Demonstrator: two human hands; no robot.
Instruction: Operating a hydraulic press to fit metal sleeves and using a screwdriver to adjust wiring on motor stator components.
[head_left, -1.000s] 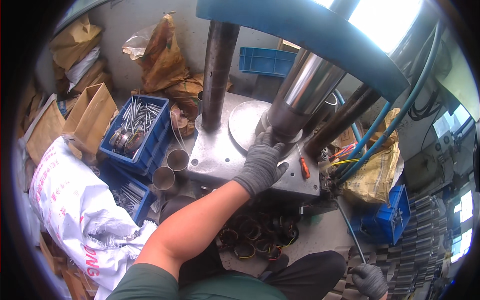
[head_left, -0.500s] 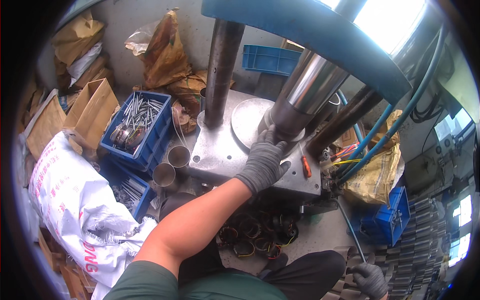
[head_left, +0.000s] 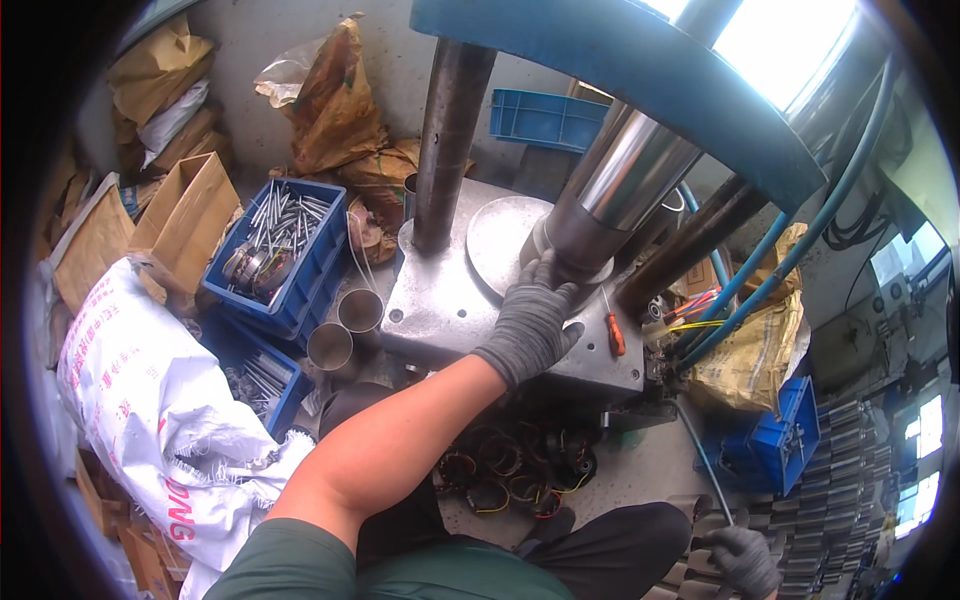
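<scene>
My left hand (head_left: 530, 328), in a grey knit glove, reaches up to a dark metal sleeve (head_left: 578, 240) on the press. Its fingers are stretched out against the sleeve's lower side, with the thumb apart. Above the sleeve comes the shiny press ram (head_left: 640, 165), and below it lies a round steel plate (head_left: 497, 232) on the press bed (head_left: 425, 290). At the lower right my gloved right hand (head_left: 745, 562) is closed at the end of a long metal lever (head_left: 706, 465). An orange-handled screwdriver (head_left: 615, 335) lies on the bed, right of my left hand.
Wound motor parts with wires (head_left: 490, 495) lie on the floor under the press. Left stand a blue crate of metal shafts (head_left: 325, 240), two open metal cylinders (head_left: 330, 347) and a white woven sack (head_left: 130, 370). Blue hoses (head_left: 830, 215) and rows of metal cylinders (head_left: 840, 470) are at right.
The view has shifted very slightly. My left hand stays against the sleeve, and my right hand stays at the lever's end with hardly any movement.
</scene>
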